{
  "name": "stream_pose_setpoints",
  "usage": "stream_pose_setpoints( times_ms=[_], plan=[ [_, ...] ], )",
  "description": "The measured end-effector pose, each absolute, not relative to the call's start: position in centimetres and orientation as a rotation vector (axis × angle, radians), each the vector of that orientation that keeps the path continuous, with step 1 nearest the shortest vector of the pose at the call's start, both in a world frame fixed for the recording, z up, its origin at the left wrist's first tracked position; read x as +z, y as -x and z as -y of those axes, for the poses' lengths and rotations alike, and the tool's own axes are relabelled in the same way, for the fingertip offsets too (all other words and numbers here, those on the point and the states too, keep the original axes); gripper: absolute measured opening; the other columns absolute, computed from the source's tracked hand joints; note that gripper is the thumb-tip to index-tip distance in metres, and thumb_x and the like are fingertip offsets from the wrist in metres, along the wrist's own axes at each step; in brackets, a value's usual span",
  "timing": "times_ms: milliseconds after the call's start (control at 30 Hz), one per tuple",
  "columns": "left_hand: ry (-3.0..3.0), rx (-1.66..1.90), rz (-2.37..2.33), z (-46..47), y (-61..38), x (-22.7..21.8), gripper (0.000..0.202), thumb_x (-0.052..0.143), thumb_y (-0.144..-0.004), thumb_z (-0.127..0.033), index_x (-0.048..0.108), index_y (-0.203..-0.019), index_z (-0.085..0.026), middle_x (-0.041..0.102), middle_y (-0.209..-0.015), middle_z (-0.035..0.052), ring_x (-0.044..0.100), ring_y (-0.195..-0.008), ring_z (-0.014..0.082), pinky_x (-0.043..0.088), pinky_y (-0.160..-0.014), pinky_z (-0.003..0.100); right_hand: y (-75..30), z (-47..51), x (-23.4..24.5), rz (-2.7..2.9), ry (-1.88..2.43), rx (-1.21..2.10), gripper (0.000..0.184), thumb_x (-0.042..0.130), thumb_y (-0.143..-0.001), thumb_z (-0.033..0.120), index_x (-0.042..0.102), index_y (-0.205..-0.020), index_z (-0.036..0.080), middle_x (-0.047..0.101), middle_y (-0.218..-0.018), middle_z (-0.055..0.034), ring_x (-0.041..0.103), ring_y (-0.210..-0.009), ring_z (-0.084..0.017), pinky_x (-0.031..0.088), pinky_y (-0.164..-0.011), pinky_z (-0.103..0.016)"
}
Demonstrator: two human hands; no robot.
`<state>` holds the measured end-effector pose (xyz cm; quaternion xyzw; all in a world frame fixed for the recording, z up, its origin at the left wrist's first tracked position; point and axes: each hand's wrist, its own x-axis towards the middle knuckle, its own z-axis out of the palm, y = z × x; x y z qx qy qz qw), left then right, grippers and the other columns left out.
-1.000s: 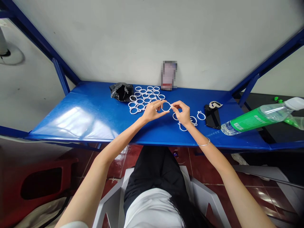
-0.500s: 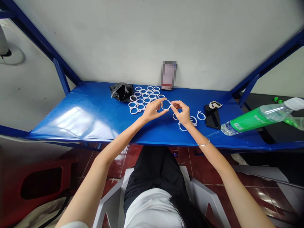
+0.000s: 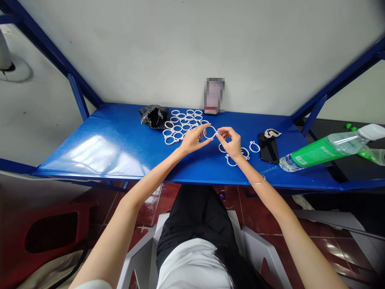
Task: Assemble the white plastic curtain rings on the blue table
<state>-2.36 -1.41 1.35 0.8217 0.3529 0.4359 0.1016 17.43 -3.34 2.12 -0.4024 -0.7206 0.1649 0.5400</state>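
A white plastic ring (image 3: 214, 129) with a small clasp is held between my two hands above the blue table. My left hand (image 3: 191, 140) grips the ring's left side, with fingers over the top and the thumb under the lower edge. At the clasp on the right, my right hand (image 3: 231, 143) pinches with thumb and fingertips. Several similar rings (image 3: 177, 129) lie grouped left of and behind my left hand, partly covered by it. More loose rings (image 3: 245, 153) lie under and beside my right hand; one single ring (image 3: 254, 147) sits further right.
A crumpled black plastic bag (image 3: 155, 116) lies at the back left of the blue table (image 3: 126, 156). A blurred-out phone (image 3: 213, 96) leans on the wall. At the right are a black phone (image 3: 268, 148), a pale rolled strap (image 3: 272, 133) and a green-labelled bottle (image 3: 325, 149).
Both hands stay almost in place on the ring. My right fingertips have shifted very slightly right at the clasp, where a little more of the ring's end shows.
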Motion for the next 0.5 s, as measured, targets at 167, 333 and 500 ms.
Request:
stream_pose_setpoints(
  times_ms=[167,333,500],
  plan=[
    [-2.423,1.289,-1.045,1.37,2.31,1.22,0.054,0.060,-0.090,-0.050,0.053,-0.131,-0.016,0.068,-0.089,0.0034,0.059,-0.064,0.0092,0.046,-0.060,0.019,-17.44,3.27,2.07,1.716,0.955,0.390,0.024,0.065,-0.088,0.046,0.066,-0.097,0.023,0.069,-0.081,-0.0015,0.062,-0.063,-0.014,0.052,-0.059,-0.028],
    [-2.423,1.269,-1.045,1.34,2.30,1.15,0.054,0.059,-0.091,-0.051,0.053,-0.132,-0.016,0.068,-0.089,0.0038,0.060,-0.065,0.0098,0.047,-0.061,0.020,-17.42,3.20,1.98,1.729,0.969,0.369,0.025,0.063,-0.089,0.048,0.066,-0.093,0.023,0.071,-0.082,-0.0021,0.062,-0.064,-0.014,0.052,-0.059,-0.028],
    [-2.427,1.247,-1.044,1.32,2.32,1.18,0.055,0.059,-0.091,-0.050,0.052,-0.132,-0.015,0.068,-0.090,0.0042,0.059,-0.065,0.0102,0.047,-0.062,0.021,-17.45,3.17,1.98,1.736,0.960,0.348,0.024,0.063,-0.090,0.046,0.065,-0.090,0.023,0.071,-0.083,-0.0023,0.063,-0.065,-0.015,0.052,-0.060,-0.029]
  ],
)
